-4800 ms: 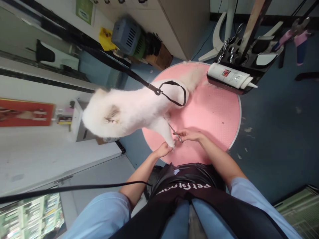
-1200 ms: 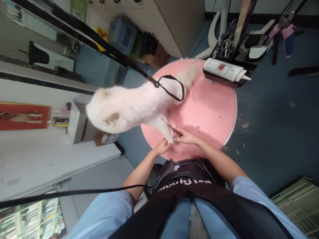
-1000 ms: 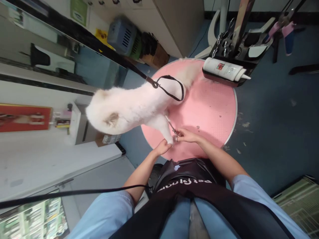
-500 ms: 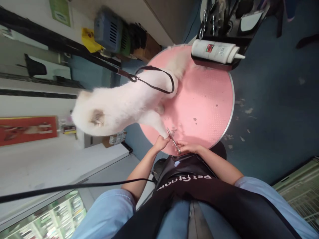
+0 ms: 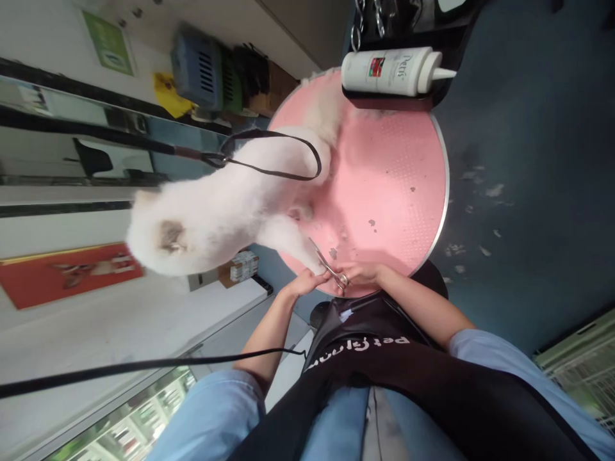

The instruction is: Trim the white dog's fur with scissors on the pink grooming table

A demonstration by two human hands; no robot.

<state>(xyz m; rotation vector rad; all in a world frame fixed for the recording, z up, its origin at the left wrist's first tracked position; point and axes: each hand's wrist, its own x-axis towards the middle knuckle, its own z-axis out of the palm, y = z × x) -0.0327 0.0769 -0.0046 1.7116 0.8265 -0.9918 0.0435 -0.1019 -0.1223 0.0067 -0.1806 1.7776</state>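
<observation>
White dog [image 5: 230, 195] stands left of centre in the frame, on the pink grooming table [image 5: 403, 211]. The left hand [image 5: 305, 282] is closed on its foreleg [image 5: 288, 241]; the right hand [image 5: 364, 273] has fingers around the scissors' [image 5: 328, 264] handles, blade opening unclear. If the dog jerks this leg, the blades may nick skin or fingers
</observation>
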